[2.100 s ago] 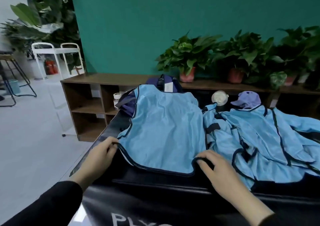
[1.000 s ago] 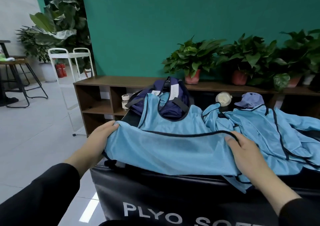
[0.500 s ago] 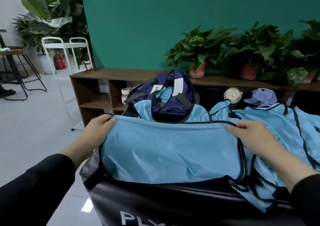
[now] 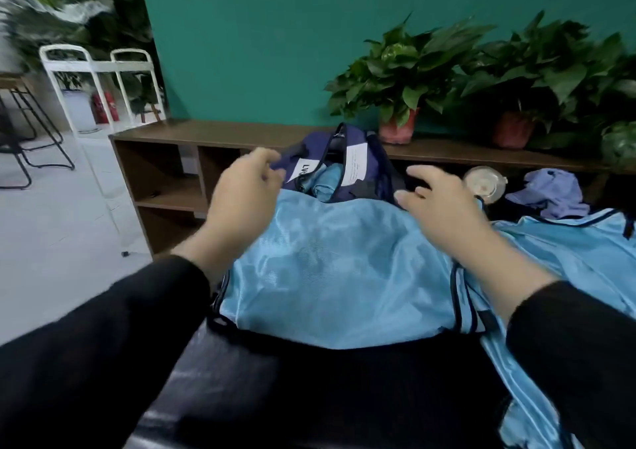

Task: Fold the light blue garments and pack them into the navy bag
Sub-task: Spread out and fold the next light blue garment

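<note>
Folding this light blue garment point(image 4: 337, 269) a second time looks to me like the step in hand: it lies doubled over on the black worktop point(image 4: 309, 397), near edge toward me, far edge touching the navy bag point(image 4: 361, 163). From the left, my left hand point(image 4: 241, 197) hovers over the garment's far left corner, fingers loosely curled and holding nothing; my right hand point(image 4: 437, 204) hovers over the far right corner, fingers spread and empty. To do it well I would pinch both far corners at once, keep the dark trim lined up, and draw the cloth over evenly so the slippery fabric does not slide off the near edge. The bag stands open, with a blue piece already showing inside, so the bundle should end up narrow enough for that mouth. More light blue garments point(image 4: 568, 259) lie in a heap to the right. Beyond, a brown shelf unit point(image 4: 206, 135) runs along the green wall point(image 4: 258, 35), with potted plants point(image 4: 406, 80) on top, a lilac cap point(image 4: 550, 190) and a white rack point(image 4: 96, 66) at far left.
</note>
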